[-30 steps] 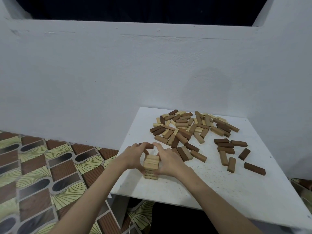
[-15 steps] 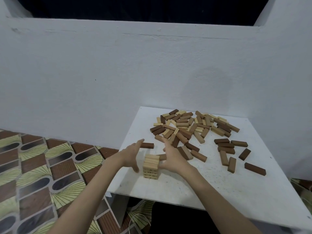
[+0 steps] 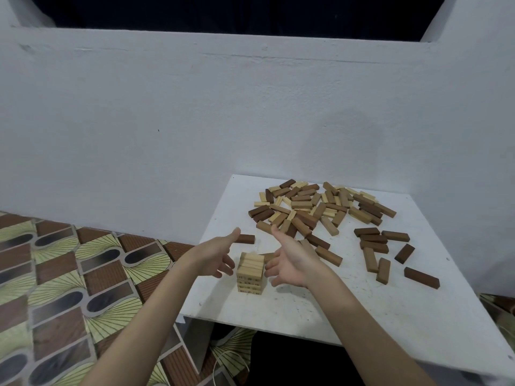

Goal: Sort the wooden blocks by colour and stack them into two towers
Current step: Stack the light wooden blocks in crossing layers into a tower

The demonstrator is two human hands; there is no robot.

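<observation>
A short tower of light wooden blocks stands near the front left of the white table. My left hand hovers just left of it, fingers spread and empty. My right hand is just right of the tower, palm turned toward it, fingers straight, holding nothing. Neither hand touches the tower. A mixed pile of light and dark blocks lies at the back of the table. One dark block lies alone behind my left hand.
Several dark and mid-brown blocks lie scattered at the right, one dark block nearest the front. A white wall rises behind the table. Patterned floor tiles spread to the left below the table edge.
Both hands have let go of the light tower and drawn apart, opening their fingers. The tower stays in place.
</observation>
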